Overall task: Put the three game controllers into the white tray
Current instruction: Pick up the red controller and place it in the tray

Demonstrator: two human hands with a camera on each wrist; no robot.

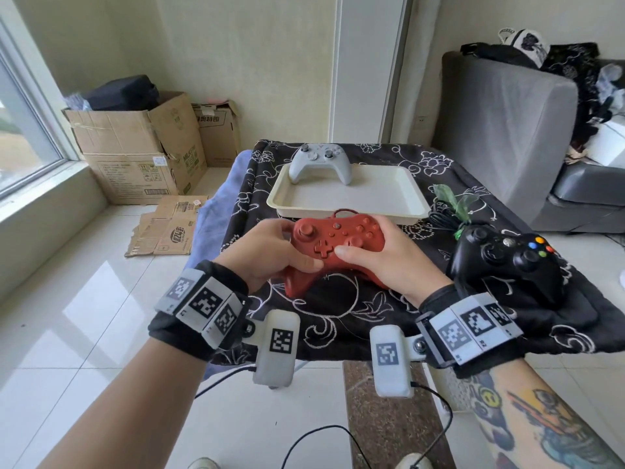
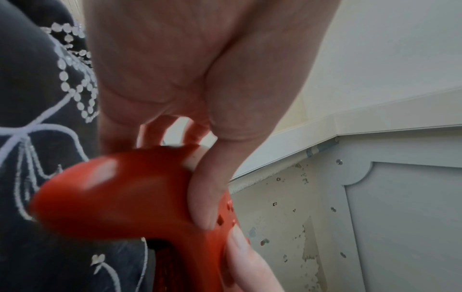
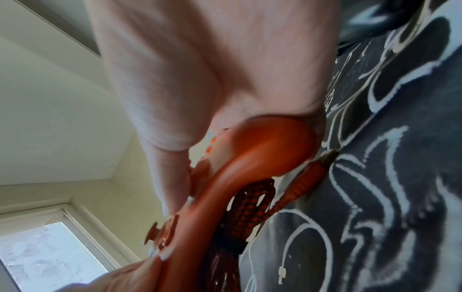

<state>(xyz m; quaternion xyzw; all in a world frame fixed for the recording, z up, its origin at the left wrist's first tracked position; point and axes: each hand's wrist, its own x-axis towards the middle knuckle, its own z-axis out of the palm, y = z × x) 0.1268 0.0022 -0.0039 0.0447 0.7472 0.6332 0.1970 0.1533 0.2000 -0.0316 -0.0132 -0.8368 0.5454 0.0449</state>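
Note:
Both hands grip a red controller (image 1: 338, 245) just above the dark cloth, in front of the white tray (image 1: 382, 198). My left hand (image 1: 270, 252) curls round its left grip, thumb on the face. My right hand (image 1: 389, 258) holds the right grip the same way. In the left wrist view the red controller (image 2: 130, 193) fills the lower middle under the thumb. The right wrist view shows the red controller (image 3: 250, 158) with its bundled red-black cable (image 3: 250, 207) hanging beneath. A grey controller (image 1: 319, 162) leans on the tray's far left rim. A black controller (image 1: 507, 262) lies on the cloth to the right.
The tray sits on a small table draped in a black cloth with white floral stitching (image 1: 338, 316). A coiled black cable with green leaves (image 1: 453, 208) lies right of the tray. Cardboard boxes (image 1: 142, 147) stand on the floor at left; a grey sofa (image 1: 514, 137) is at right.

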